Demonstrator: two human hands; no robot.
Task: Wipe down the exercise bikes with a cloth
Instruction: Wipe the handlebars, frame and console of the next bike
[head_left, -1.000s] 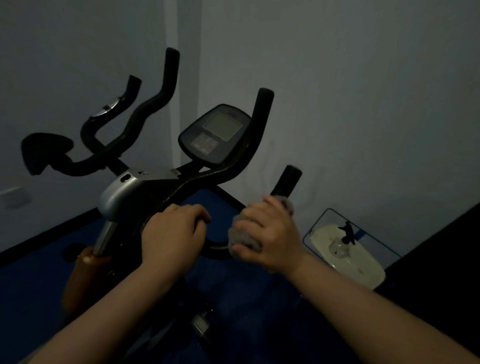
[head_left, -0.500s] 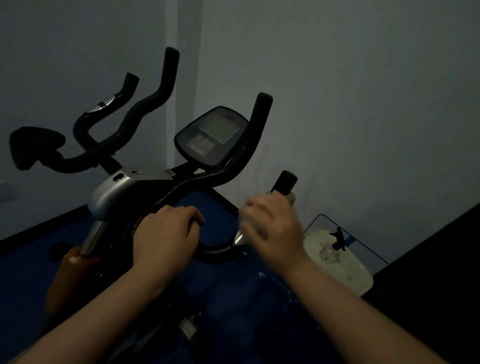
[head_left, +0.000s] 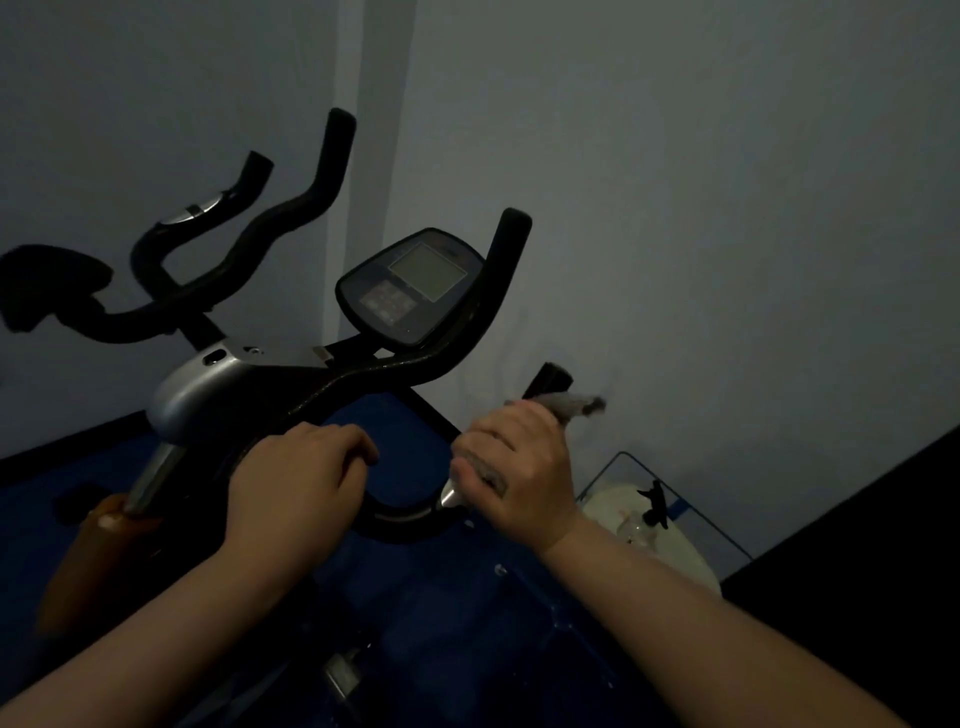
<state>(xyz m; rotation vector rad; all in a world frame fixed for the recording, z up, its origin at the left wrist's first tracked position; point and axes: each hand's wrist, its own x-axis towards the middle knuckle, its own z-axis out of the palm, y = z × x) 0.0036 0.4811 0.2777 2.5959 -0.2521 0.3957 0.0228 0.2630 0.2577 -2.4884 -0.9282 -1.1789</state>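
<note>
Grey cloth (head_left: 569, 404) clenched in our right hand (head_left: 519, 467) rubs the near handlebar (head_left: 400, 519), left hand (head_left: 298, 483) gripping it; console (head_left: 410, 286) and far bike (head_left: 171, 280) likely remain.

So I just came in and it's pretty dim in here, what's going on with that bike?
A person is wiping an exercise bike's handlebar. Their right hand grips a grey cloth wrapped round the right-side grip, just below its black tip. Their left hand holds the lower curve of the same bar, apparently steadying it. The console sits above the hands, untouched. A second set of handlebars stands further left by the wall.
</note>
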